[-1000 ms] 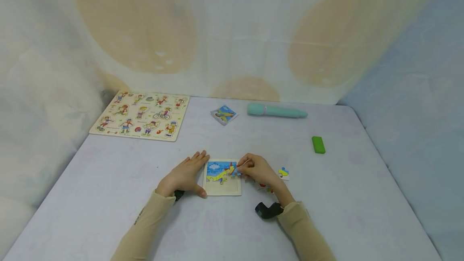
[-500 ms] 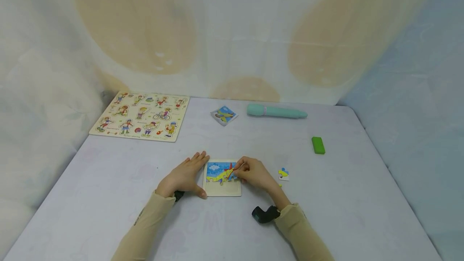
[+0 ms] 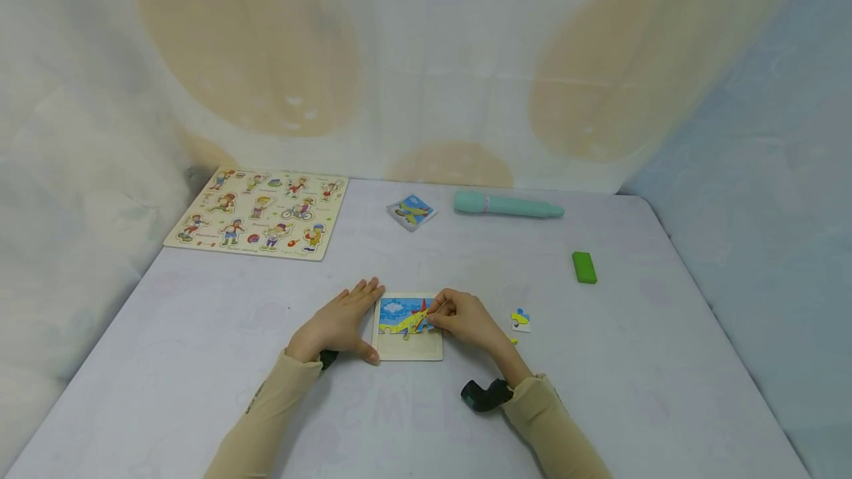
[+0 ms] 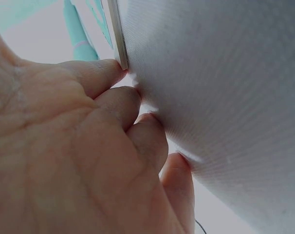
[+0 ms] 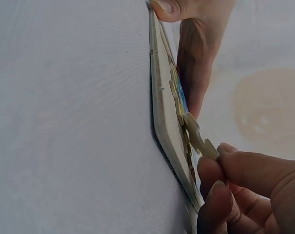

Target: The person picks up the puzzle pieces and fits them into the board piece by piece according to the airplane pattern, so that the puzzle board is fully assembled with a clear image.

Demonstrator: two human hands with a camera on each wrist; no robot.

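A small wooden puzzle tray lies in front of me, its upper part filled with blue and yellow airplane pieces and its lower part bare wood. My left hand rests at its left edge with fingers spread, thumb by the lower left corner. Above the tray's right side, my right hand pinches a jigsaw puzzle piece between thumb and fingers. In the right wrist view that piece is tilted, its lower end at the pieces in the tray. A loose puzzle piece lies right of my right hand; another is mostly hidden by the forearm.
A large picture board with figures lies at the back left. Farther back are a small airplane picture card and a mint-green pen-shaped object. A green block sits at the right.
My right hand has moved slightly left with the puzzle piece, which now sits lower and flatter over the tray. The forearm hides more of a loose piece. My left hand stays put.
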